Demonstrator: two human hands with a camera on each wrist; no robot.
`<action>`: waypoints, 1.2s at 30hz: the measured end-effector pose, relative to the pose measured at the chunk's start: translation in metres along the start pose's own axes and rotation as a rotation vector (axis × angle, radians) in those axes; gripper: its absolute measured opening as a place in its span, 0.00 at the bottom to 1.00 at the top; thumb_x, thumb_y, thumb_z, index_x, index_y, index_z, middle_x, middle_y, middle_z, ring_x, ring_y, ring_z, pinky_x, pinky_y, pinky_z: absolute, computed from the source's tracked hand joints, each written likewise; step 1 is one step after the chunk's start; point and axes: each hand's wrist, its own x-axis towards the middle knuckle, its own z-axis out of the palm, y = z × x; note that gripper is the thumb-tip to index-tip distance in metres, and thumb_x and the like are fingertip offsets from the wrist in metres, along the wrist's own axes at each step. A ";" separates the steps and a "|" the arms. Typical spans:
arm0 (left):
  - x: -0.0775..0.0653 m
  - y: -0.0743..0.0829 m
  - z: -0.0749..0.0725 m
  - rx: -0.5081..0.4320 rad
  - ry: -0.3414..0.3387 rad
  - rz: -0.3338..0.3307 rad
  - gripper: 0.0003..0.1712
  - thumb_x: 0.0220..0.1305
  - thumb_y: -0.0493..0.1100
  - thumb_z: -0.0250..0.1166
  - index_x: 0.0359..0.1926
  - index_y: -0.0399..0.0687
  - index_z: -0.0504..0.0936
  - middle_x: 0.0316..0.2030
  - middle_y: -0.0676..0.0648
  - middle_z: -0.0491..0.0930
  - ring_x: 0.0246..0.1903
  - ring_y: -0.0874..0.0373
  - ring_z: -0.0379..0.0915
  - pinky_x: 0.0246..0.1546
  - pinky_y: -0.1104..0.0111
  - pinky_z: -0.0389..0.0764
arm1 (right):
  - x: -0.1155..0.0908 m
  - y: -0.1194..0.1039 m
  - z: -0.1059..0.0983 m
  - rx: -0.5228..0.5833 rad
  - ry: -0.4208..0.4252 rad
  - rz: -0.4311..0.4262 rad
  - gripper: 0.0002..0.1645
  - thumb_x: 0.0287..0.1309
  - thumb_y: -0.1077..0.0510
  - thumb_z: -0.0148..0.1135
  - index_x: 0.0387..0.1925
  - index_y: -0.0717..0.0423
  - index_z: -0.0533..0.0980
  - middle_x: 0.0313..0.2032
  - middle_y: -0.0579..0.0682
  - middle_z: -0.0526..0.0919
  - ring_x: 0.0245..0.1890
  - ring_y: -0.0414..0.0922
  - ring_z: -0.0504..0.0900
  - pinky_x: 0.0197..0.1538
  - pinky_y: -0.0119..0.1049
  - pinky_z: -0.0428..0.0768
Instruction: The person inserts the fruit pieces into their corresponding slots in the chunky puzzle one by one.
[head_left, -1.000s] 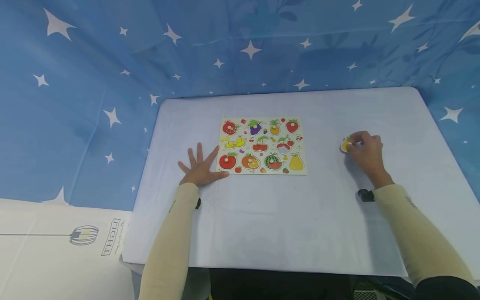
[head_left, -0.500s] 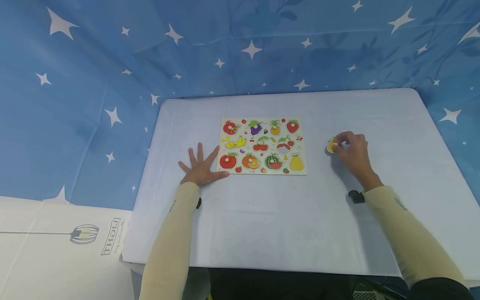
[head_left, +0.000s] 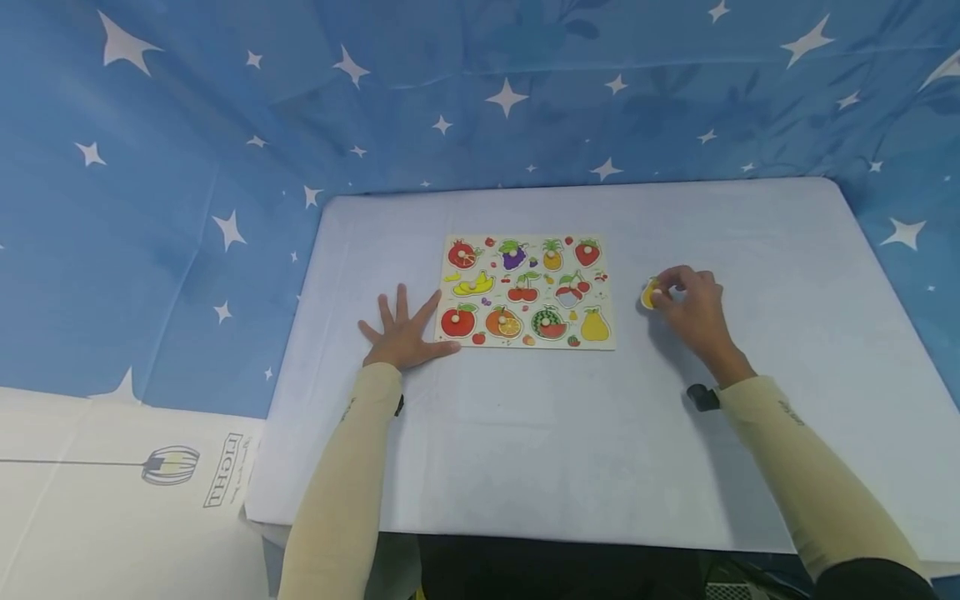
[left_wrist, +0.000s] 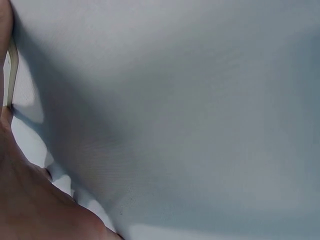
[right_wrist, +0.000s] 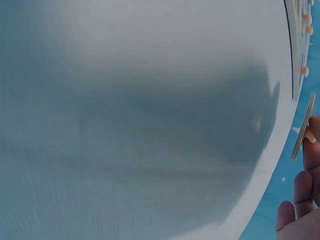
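A fruit puzzle board [head_left: 491, 307] lies flat on the white-covered table, its pictures in rows. Several of the pieces have small knobs; the yellow pear [head_left: 596, 325] shows no clear knob. My left hand [head_left: 402, 340] lies spread at the board's lower left corner, thumb along the front edge and index finger by the left side. To the right of the board, my right hand [head_left: 693, 312] pinches a yellow knobbed puzzle piece [head_left: 648, 293] by its knob. In the right wrist view, the piece [right_wrist: 303, 127] is tilted edge-on, above the table.
The white tablecloth [head_left: 510, 450] spreads around the board. A blue star-patterned cloth [head_left: 465, 50] hangs behind and beside the table. At lower left is a pale panel [head_left: 90, 500] with a printed lamp.
My right hand has moved left toward the board, carrying the yellow puzzle piece; it travels less in the last half second. The left hand and the board have stayed in place.
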 end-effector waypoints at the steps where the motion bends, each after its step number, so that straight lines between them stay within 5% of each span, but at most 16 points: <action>1: 0.000 0.000 0.000 0.002 0.000 0.000 0.66 0.60 0.74 0.71 0.87 0.74 0.41 0.84 0.40 0.18 0.80 0.32 0.10 0.68 0.21 0.26 | 0.000 -0.001 0.001 0.000 0.001 -0.002 0.15 0.71 0.68 0.64 0.54 0.72 0.75 0.47 0.67 0.79 0.58 0.66 0.71 0.67 0.68 0.56; 36: 0.002 0.003 -0.006 0.016 -0.032 -0.024 0.65 0.60 0.74 0.71 0.87 0.75 0.40 0.84 0.40 0.17 0.80 0.30 0.11 0.68 0.21 0.28 | -0.026 -0.036 0.050 0.067 -0.114 -0.119 0.13 0.64 0.71 0.69 0.48 0.66 0.77 0.46 0.62 0.82 0.58 0.61 0.69 0.66 0.63 0.58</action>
